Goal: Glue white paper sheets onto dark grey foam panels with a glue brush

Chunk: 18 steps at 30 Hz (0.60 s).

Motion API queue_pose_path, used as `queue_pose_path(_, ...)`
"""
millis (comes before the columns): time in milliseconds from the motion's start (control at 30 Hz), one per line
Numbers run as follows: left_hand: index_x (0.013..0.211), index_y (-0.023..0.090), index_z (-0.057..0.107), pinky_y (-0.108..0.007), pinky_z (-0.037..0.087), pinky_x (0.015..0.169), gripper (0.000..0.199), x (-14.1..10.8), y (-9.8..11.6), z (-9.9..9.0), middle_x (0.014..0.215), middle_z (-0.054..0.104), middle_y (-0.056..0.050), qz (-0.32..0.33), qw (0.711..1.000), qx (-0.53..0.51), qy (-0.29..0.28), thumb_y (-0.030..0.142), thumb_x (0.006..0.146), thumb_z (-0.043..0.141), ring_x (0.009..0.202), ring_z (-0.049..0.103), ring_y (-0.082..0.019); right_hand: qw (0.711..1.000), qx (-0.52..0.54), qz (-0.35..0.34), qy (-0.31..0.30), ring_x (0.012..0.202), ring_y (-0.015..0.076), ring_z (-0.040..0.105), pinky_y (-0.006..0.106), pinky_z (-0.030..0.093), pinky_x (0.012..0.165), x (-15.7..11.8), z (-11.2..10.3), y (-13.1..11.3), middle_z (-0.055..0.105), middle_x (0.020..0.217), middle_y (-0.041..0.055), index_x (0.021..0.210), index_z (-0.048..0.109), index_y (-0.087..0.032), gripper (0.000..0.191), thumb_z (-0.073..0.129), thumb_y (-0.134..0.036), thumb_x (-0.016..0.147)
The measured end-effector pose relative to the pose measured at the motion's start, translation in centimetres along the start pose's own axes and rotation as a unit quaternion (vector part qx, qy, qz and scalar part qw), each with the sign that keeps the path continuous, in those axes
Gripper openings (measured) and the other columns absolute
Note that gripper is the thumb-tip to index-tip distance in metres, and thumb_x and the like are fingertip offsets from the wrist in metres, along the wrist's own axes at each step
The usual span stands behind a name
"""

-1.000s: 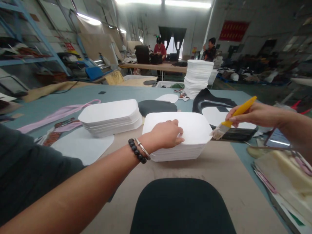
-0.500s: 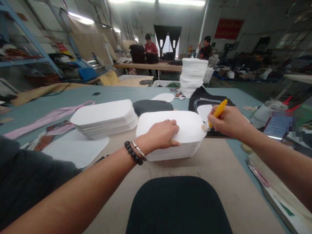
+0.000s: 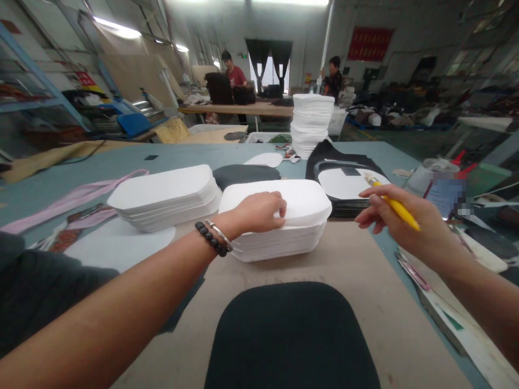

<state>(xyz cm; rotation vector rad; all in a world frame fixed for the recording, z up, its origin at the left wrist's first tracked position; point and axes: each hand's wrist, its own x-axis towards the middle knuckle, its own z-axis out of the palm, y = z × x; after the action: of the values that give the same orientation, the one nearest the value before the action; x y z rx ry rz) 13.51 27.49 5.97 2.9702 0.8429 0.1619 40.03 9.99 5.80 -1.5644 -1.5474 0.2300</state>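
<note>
On my left, pale pink fabric strips (image 3: 85, 195) lie across the blue-green bench (image 3: 182, 153), with brown patterned scraps (image 3: 86, 213) just beside them. A small dark square piece (image 3: 151, 158) lies farther back, near a creased tan sheet (image 3: 52, 161) along the left edge. Over on my right I see a cloudy plastic container (image 3: 430, 177) near a tilted screen (image 3: 445, 195), part of it blurred out. Beyond, a person in a red shirt (image 3: 235, 74) is at a long brown-topped bench (image 3: 263, 110), beside a black stack (image 3: 219, 89). Tied black curtains (image 3: 259, 53) hang behind, left of a red banner (image 3: 371, 44) on the wall.
</note>
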Motion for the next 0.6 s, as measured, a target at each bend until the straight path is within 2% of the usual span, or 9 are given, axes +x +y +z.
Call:
queue_pose_path(100,0.089,0.021,0.070,-0.032,0.037,0.067,0.017,-0.1,0.1,0.4,0.099,0.069,-0.007,-0.032,0.999,-0.020,0.012,0.027,0.081,0.056,0.084,0.062,-0.023,1.000,-0.006,0.001,0.005,0.071,0.0184,0.070,0.029,0.053,0.065,0.8,1.1,1.6,0.075,0.083,0.0047,0.108,0.057,-0.024,0.033,0.046,-0.054,0.102)
queue_pose_path(233,0.088,0.020,0.069,-0.033,0.039,0.069,0.016,-0.2,-0.1,0.6,0.098,0.070,-0.008,-0.048,0.997,-0.060,0.011,0.028,0.078,0.059,0.085,0.062,-0.024,0.999,-0.044,-0.025,-0.006,0.084,0.0216,0.069,0.034,0.051,0.077,3.3,3.3,3.1,0.076,0.095,0.0069,0.103,0.051,-0.024,0.012,0.054,-0.033,0.095)
queue_pose_path(300,0.088,0.021,0.068,-0.033,0.041,0.071,0.019,-0.2,-0.3,0.5,0.099,0.071,-0.008,-0.046,0.996,-0.078,0.004,0.036,0.079,0.061,0.088,0.063,-0.025,0.999,-0.028,-0.017,-0.022,0.085,0.0238,0.067,0.035,0.049,0.076,5.0,4.5,3.3,0.074,0.096,0.0075,0.099,0.050,-0.024,0.019,0.059,-0.020,0.083)
queue_pose_path(367,0.093,0.020,0.068,-0.033,0.045,0.073,0.036,-0.2,-0.6,0.0,0.100,0.072,-0.008,-0.061,0.987,-0.147,-0.006,0.053,0.086,0.056,0.090,0.065,-0.025,0.999,0.008,-0.011,-0.031,0.087,0.0252,0.066,0.037,0.049,0.077,6.8,5.8,3.0,0.070,0.096,0.0077,0.095,0.050,-0.024,0.026,0.057,-0.014,0.072)
queue_pose_path(400,0.098,0.019,0.067,-0.033,0.047,0.075,0.046,-0.1,-0.8,-0.4,0.103,0.072,-0.010,-0.085,0.971,-0.221,-0.010,0.061,0.088,0.051,0.092,0.066,-0.025,0.999,0.028,-0.013,-0.034,0.088,0.0254,0.066,0.038,0.049,0.078,7.7,6.4,2.6,0.069,0.096,0.0076,0.095,0.050,-0.024,0.028,0.055,-0.012,0.070)
queue_pose_path(433,0.102,0.018,0.065,-0.034,0.050,0.077,0.056,0.1,-1.0,-0.9,0.107,0.071,-0.012,-0.120,0.942,-0.314,-0.012,0.069,0.089,0.046,0.096,0.067,-0.026,0.998,0.047,-0.018,-0.037,0.091,0.0252,0.066,0.038,0.050,0.080,8.5,7.1,2.2,0.068,0.097,0.0073,0.096,0.049,-0.024,0.030,0.053,-0.012,0.069)
queue_pose_path(500,0.107,0.015,0.060,-0.038,0.053,0.082,0.070,0.6,-1.5,-1.8,0.115,0.069,-0.019,-0.196,0.846,-0.496,-0.013,0.080,0.085,0.044,0.104,0.067,-0.030,0.995,0.086,-0.029,-0.052,0.096,0.0236,0.068,0.038,0.052,0.084,9.8,8.5,0.9,0.069,0.098,0.0058,0.098,0.045,-0.025,0.034,0.049,-0.012,0.067)
queue_pose_path(533,0.108,0.015,0.058,-0.041,0.055,0.083,0.075,0.9,-1.7,-2.1,0.116,0.068,-0.021,-0.224,0.801,-0.555,-0.011,0.084,0.081,0.046,0.107,0.066,-0.032,0.991,0.116,-0.034,-0.063,0.098,0.0226,0.069,0.039,0.052,0.086,10.2,9.2,0.2,0.070,0.097,0.0047,0.098,0.043,-0.026,0.035,0.047,-0.011,0.067)
queue_pose_path(600,0.107,0.015,0.057,-0.049,0.056,0.082,0.077,1.5,-1.9,-2.6,0.115,0.067,-0.023,-0.235,0.766,-0.599,-0.004,0.086,0.078,0.047,0.107,0.066,-0.036,0.978,0.185,-0.044,-0.089,0.100,0.0212,0.071,0.039,0.053,0.089,10.9,10.6,-1.4,0.071,0.095,0.0030,0.097,0.040,-0.026,0.035,0.046,-0.011,0.066)
